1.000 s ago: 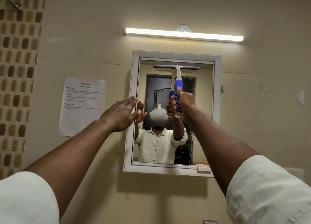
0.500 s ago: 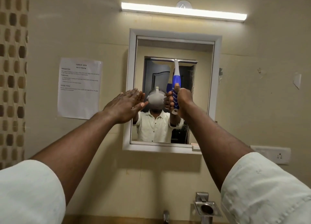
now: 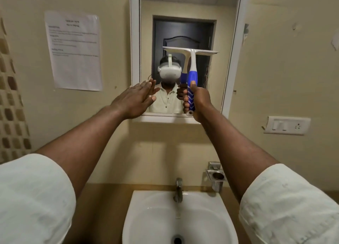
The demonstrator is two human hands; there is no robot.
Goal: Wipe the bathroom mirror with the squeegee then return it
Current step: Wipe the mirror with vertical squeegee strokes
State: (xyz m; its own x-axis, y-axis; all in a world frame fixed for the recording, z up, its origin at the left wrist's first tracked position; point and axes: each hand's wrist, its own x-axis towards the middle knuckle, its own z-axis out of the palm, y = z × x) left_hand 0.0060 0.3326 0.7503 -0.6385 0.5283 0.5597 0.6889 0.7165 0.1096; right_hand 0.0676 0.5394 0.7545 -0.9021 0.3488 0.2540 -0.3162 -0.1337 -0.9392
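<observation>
A white-framed mirror [image 3: 135, 47] hangs on the beige wall above the sink. My right hand [image 3: 199, 99] grips the blue-and-white handle of the squeegee [image 3: 191, 69], held upright. Its white blade lies across the middle of the glass, about level with the reflected door. My left hand [image 3: 134, 98] is flat with straight fingers at the mirror's lower left corner, fingertips on the frame and glass edge. The mirror reflects a person in a white shirt and both hands.
A white sink [image 3: 146, 212] with a metal tap [image 3: 178, 190] sits below. A metal holder [image 3: 215, 176] is fixed right of the tap. A switch plate [image 3: 287, 125] is on the right wall, a printed sheet [image 3: 73, 51] on the left, mosaic tiles [image 3: 11, 106] far left.
The squeegee has slid down the glass from the top edge to the middle, my right hand moving down with it. The view has tilted down, showing the sink. My left hand stays by the frame.
</observation>
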